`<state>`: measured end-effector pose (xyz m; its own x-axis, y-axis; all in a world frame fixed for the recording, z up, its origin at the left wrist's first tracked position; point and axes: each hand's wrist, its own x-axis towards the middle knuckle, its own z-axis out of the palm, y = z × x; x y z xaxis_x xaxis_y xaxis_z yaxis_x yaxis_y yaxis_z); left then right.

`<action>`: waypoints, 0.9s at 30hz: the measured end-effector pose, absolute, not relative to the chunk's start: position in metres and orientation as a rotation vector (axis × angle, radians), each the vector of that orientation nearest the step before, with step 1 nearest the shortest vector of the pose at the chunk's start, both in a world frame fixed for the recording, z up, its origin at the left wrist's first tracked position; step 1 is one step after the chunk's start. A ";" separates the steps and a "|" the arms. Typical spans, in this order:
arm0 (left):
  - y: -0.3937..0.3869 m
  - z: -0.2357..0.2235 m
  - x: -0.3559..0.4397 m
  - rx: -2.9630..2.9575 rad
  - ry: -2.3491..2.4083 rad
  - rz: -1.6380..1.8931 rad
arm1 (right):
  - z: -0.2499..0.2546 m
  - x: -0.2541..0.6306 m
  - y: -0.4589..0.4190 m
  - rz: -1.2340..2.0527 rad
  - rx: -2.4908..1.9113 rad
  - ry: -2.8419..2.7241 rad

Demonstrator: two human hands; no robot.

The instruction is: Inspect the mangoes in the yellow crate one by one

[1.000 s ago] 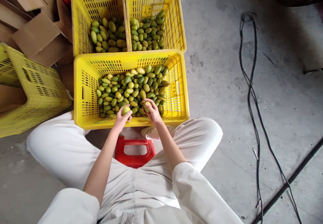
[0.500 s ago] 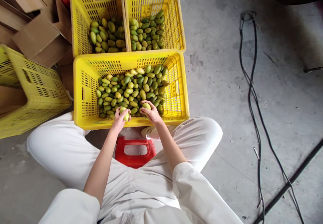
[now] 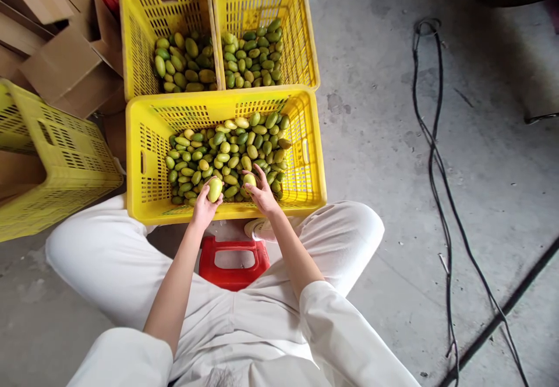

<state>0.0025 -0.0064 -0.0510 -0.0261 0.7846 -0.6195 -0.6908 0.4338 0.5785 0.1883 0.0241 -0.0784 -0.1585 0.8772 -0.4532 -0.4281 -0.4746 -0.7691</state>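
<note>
Fingers cup smooth oval fruit

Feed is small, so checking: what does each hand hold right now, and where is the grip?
Left hand cups a yellow-green fruit from below. Right hand pinches a smaller fruit at its sides.

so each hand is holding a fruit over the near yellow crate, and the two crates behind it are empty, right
Not quite. The head view shows the left hand and right hand each holding a fruit over the near yellow crate, but the two crates behind it, left and right, are not empty: both hold green and yellow fruit.
</note>
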 end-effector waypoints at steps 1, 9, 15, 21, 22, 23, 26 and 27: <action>-0.007 -0.052 0.003 0.113 1.101 1.191 | -0.079 0.187 0.024 1.776 -1.149 -0.587; -0.009 -0.063 0.006 0.151 1.232 1.258 | -0.075 0.186 0.026 1.809 -1.250 -0.498; -0.006 -0.059 0.005 0.021 1.247 1.315 | -0.072 0.185 0.027 1.811 -1.295 -0.467; -0.006 -0.050 0.006 0.133 1.194 1.175 | -0.072 0.187 0.026 1.871 -1.253 -0.478; -0.007 -0.049 0.007 0.175 1.192 1.157 | -0.072 0.187 0.026 1.875 -1.224 -0.490; -0.007 -0.048 0.007 0.212 1.183 1.144 | -0.071 0.187 0.026 1.867 -1.203 -0.503; -0.008 -0.046 0.008 0.242 1.133 1.128 | -0.070 0.186 0.026 1.797 -1.209 -0.526; -0.008 -0.045 0.007 0.219 1.119 1.127 | -0.070 0.186 0.026 1.772 -1.225 -0.527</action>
<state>0.0074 -0.0085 -0.0453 -0.0129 0.8010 -0.5985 -0.6042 0.4707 0.6430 0.1858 0.0263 -0.0705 -0.1136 0.8479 -0.5179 -0.4273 -0.5123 -0.7450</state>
